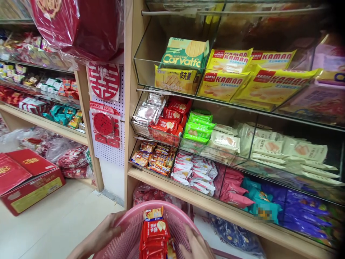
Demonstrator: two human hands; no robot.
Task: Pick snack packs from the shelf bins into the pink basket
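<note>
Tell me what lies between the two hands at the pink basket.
In the head view, red snack packets lie in the pink basket, between the left hand and right hand.

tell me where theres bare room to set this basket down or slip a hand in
Bare floor lies open between the red carton and the shelf unit's wooden post. The clear bins are packed with snack packets, though the top bin has empty space behind the Carvalfc box. The pink basket, held by the left hand and right hand, is crowded with red packets.
</note>
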